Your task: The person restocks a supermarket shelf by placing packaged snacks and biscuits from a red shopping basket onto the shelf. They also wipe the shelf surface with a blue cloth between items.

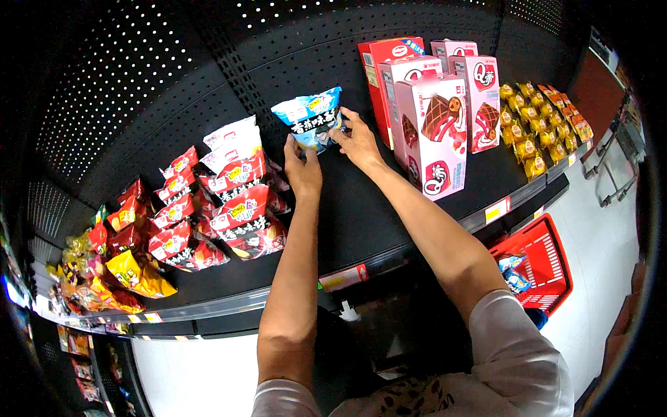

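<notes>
Toward the back of the black shelf (pixel 354 222), a blue and white snack bag (pixel 307 111) stands upright between my two hands. My left hand (pixel 303 167) grips its lower left side, fingers closed against the bag. On the other side, my right hand (pixel 358 141) has its thumb and fingers around the bag's right edge. Just left of my left forearm stand rows of red snack bags (pixel 240 208), with white-topped bags (pixel 236 139) behind them. Pink cake boxes (pixel 445 139) stand to the right of my right hand.
A red box (pixel 389 52) stands behind the pink ones. Yellow wrapped snacks (pixel 535 128) fill the shelf's right end, yellow bags (pixel 141 274) its left. Price tags line the front edge. Below right, a red shopping basket (pixel 556 260) on the floor holds blue bags (pixel 515 279).
</notes>
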Demonstrator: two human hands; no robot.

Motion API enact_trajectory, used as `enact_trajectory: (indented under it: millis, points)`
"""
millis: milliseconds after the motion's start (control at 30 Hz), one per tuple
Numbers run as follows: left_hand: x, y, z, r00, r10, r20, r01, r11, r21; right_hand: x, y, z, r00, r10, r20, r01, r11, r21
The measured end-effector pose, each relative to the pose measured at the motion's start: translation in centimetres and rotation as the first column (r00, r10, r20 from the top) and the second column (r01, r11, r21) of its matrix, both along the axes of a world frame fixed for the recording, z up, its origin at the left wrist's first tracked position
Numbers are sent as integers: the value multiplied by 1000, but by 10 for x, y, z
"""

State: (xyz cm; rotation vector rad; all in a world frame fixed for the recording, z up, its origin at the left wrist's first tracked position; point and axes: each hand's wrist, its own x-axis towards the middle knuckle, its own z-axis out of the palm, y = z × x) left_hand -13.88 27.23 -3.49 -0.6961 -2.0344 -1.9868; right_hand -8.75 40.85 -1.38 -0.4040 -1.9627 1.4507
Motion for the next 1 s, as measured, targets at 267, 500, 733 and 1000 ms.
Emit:
enact_trajectory:
  millis: [267, 500, 733, 1000]
  points:
    - [-12, -1, -9, 997, 4, -76, -9, 998, -55, -6, -2, -8, 1000, 9, -5, -9, 998, -65]
    - [-14, 3, -8, 1000, -17, -25, 16, 999, -52, -9, 3, -15, 999, -38, 1, 38, 999, -27]
    - [-10, -2, -10, 998, 18, -53, -22, 997, -73, -3, -6, -11, 998, -62, -24, 62, 998, -6]
    - [-10, 2, -11, 999, -21, -39, 17, 994, -104, -1, -1, -13, 999, -51, -5, 51, 998, 20]
